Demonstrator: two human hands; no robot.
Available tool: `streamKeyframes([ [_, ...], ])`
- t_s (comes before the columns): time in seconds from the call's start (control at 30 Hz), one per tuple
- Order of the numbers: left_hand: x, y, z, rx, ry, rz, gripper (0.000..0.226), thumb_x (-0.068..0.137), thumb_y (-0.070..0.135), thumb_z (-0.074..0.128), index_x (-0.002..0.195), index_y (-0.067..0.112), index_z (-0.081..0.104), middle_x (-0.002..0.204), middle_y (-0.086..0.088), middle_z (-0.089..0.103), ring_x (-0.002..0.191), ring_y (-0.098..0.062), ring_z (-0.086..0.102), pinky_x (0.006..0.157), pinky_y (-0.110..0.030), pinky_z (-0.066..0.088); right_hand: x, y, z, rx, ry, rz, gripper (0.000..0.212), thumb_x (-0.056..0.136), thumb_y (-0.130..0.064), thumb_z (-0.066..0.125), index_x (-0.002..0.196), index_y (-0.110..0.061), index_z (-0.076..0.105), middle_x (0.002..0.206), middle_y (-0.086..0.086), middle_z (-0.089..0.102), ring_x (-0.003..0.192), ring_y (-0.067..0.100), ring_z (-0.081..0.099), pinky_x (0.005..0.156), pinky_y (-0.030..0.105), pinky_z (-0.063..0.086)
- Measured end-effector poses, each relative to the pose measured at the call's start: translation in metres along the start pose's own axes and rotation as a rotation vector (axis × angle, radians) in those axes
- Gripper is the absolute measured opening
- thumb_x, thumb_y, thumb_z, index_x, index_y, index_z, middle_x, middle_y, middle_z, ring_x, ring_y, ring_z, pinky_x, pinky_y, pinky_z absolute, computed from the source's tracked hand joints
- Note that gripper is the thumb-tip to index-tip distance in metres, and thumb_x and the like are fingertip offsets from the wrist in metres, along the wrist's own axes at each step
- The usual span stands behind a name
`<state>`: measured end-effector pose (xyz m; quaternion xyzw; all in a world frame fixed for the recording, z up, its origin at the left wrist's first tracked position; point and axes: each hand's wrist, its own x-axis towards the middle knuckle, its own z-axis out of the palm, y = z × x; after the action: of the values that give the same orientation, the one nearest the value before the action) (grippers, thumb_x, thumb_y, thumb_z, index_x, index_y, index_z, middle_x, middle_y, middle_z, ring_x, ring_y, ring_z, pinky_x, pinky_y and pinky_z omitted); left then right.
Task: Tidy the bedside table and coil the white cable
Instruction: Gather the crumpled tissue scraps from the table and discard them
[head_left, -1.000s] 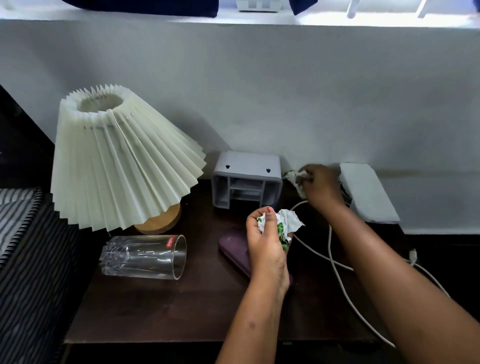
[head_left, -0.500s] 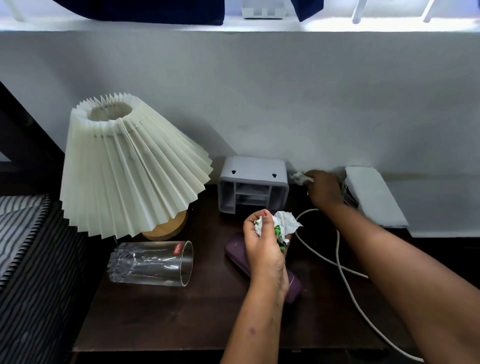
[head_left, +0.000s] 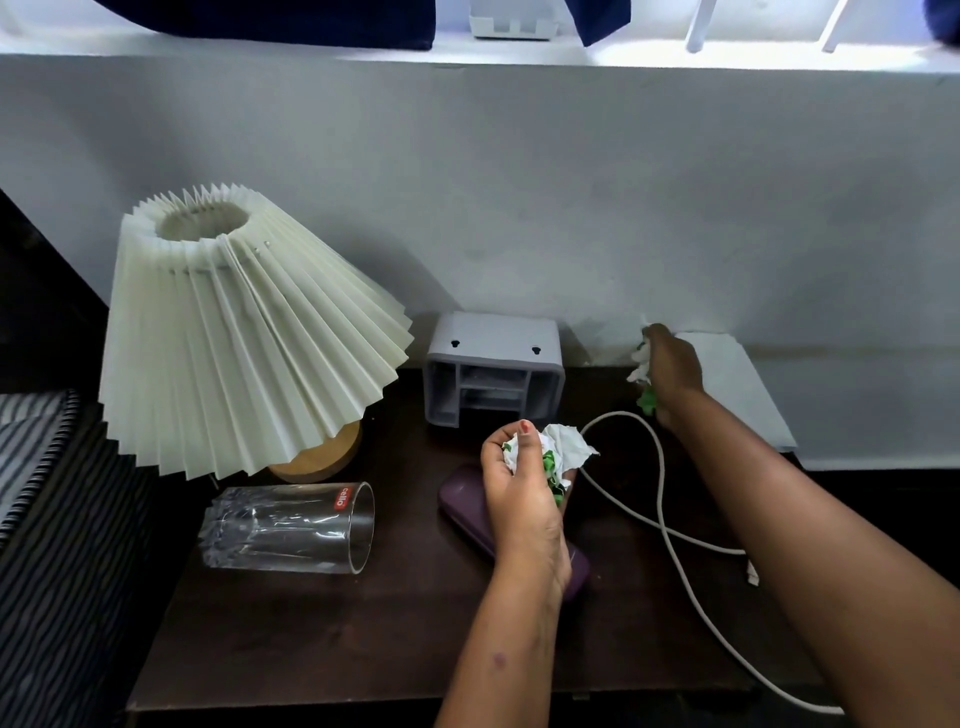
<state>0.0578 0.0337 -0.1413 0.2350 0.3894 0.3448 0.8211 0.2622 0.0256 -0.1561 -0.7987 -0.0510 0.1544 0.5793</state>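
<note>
A: A crumpled white-and-green wrapper is held tight in the left hand, above the middle of the bedside table.

B: And at two o'clock from it, the right hand is seen closed round a second scrap of paper, close to the wall at the table's back edge.

A: The white cable is found uncoiled. It loops near the right wrist, crosses itself at three o'clock of the left hand, and is run off the front right corner.

B: Open wood is left only along the front edge, at six o'clock. A glass is laid on its side at nine, just below the lamp.

A: The back is crowded: a grey plastic box at twelve, a white slab at the right edge.

B: A purple case is partly covered by the left hand and wrist. The cable's far end is hidden under the right forearm, and its near end is cut off by the frame.
</note>
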Motion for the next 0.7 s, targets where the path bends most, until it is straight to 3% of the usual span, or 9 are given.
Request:
streamKeyframes([
  [0.07, 0.0, 0.0, 0.0, -0.007, -0.001, 0.001, 0.006, 0.092, 0.022, 0.054, 0.087, 0.02, 0.054, 0.077, 0.001, 0.065, 0.07, -0.012, 0.064, 0.057, -0.023, 0.053, 0.001, -0.002, 0.0, -0.185, 0.02, -0.044, 0.039, 0.085, -0.047, 0.052, 0.059, -0.017, 0.053, 0.075, 0.01, 0.063, 0.067, 0.025, 0.059, 0.068, 0.032, 0.047],
  [0.17, 0.001, -0.002, 0.001, -0.007, 0.0, -0.004, 0.006, 0.092, 0.023, 0.053, 0.087, 0.021, 0.054, 0.08, 0.001, 0.065, 0.073, -0.013, 0.064, 0.057, -0.023, 0.053, 0.0, 0.0, 0.005, -0.471, -0.049, -0.168, 0.025, 0.082, -0.019, 0.057, 0.069, 0.001, 0.063, 0.084, 0.023, 0.067, 0.08, 0.032, 0.061, 0.068, 0.031, 0.041],
  [0.23, 0.001, -0.003, 0.002, 0.006, 0.002, -0.005, 0.006, 0.093, 0.024, 0.053, 0.087, 0.021, 0.053, 0.082, 0.001, 0.065, 0.074, -0.013, 0.064, 0.057, -0.022, 0.052, 0.001, 0.004, 0.008, -0.548, -0.091, -0.256, 0.011, 0.078, -0.002, 0.055, 0.082, 0.002, 0.063, 0.087, 0.023, 0.065, 0.082, 0.033, 0.061, 0.064, 0.028, 0.04],
  [0.33, 0.002, -0.006, 0.002, 0.019, -0.001, 0.001, 0.006, 0.093, 0.024, 0.053, 0.088, 0.02, 0.053, 0.083, 0.0, 0.064, 0.076, -0.014, 0.063, 0.059, -0.024, 0.052, 0.001, 0.003, 0.016, -0.633, -0.321, -0.279, 0.043, 0.079, 0.005, 0.045, 0.115, -0.013, 0.059, 0.103, 0.018, 0.062, 0.08, 0.03, 0.062, 0.066, 0.03, 0.049],
  [0.43, 0.003, -0.006, 0.0, 0.021, 0.001, 0.005, 0.006, 0.093, 0.024, 0.052, 0.088, 0.02, 0.053, 0.083, -0.001, 0.064, 0.077, -0.015, 0.063, 0.061, -0.024, 0.052, 0.007, -0.004, 0.026, -0.939, -0.477, -0.354, 0.058, 0.082, 0.001, 0.043, 0.133, -0.026, 0.046, 0.134, 0.01, 0.054, 0.114, 0.031, 0.056, 0.085, 0.027, 0.042],
  [0.57, 0.004, -0.005, -0.001, 0.032, -0.006, 0.012, 0.005, 0.092, 0.023, 0.053, 0.088, 0.019, 0.053, 0.086, -0.002, 0.064, 0.077, -0.015, 0.062, 0.059, -0.023, 0.053, 0.01, -0.017, 0.033, -1.174, -0.589, -0.323, 0.057, 0.085, -0.003, 0.041, 0.137, -0.027, 0.041, 0.139, 0.008, 0.05, 0.116, 0.03, 0.054, 0.088, 0.034, 0.047],
  [0.7, 0.004, -0.005, 0.0, 0.036, -0.015, 0.013, 0.004, 0.092, 0.022, 0.053, 0.088, 0.02, 0.053, 0.086, -0.002, 0.063, 0.078, -0.015, 0.062, 0.062, -0.025, 0.052, 0.01, -0.022, 0.036, -1.253, -0.597, -0.224, 0.043, 0.088, -0.003, 0.041, 0.129, -0.011, 0.052, 0.127, 0.015, 0.057, 0.103, 0.031, 0.062, 0.081, 0.036, 0.053],
])
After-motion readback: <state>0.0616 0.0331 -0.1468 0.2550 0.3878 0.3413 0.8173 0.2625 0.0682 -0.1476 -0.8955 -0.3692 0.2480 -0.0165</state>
